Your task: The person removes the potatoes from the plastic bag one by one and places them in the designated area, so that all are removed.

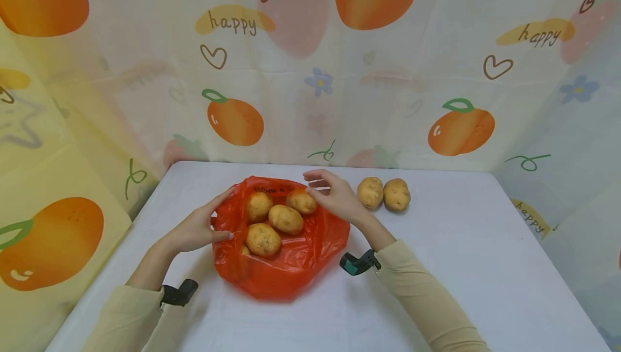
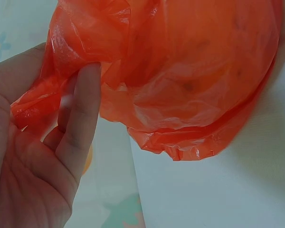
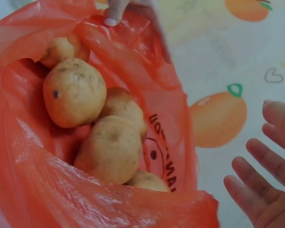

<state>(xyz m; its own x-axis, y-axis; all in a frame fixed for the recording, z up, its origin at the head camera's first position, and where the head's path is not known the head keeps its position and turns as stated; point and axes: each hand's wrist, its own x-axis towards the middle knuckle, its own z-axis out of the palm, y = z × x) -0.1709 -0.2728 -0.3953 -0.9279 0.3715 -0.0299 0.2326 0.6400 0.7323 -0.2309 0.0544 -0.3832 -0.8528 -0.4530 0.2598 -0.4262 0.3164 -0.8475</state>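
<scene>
A red plastic bag (image 1: 281,282) with dark print lies on the table, its mouth spread wide. Several potatoes (image 1: 286,219) are inside it; in the right wrist view they are piled together (image 3: 111,149). At the bag's left rim, my left hand (image 1: 194,229) grips the plastic, thumb on the inner side and fingers outside. The left wrist view has the crumpled film between the thumb and fingers (image 2: 88,109). My right hand (image 1: 339,198) hovers at the bag's right rim beside a potato (image 1: 302,201), with fingers extended and spread, holding nothing in the right wrist view.
Two more potatoes (image 1: 371,193) sit side by side on the white table (image 1: 466,255), right of the bag and just beyond the right hand. A fruit-printed curtain (image 1: 359,82) hangs behind the table and along its sides.
</scene>
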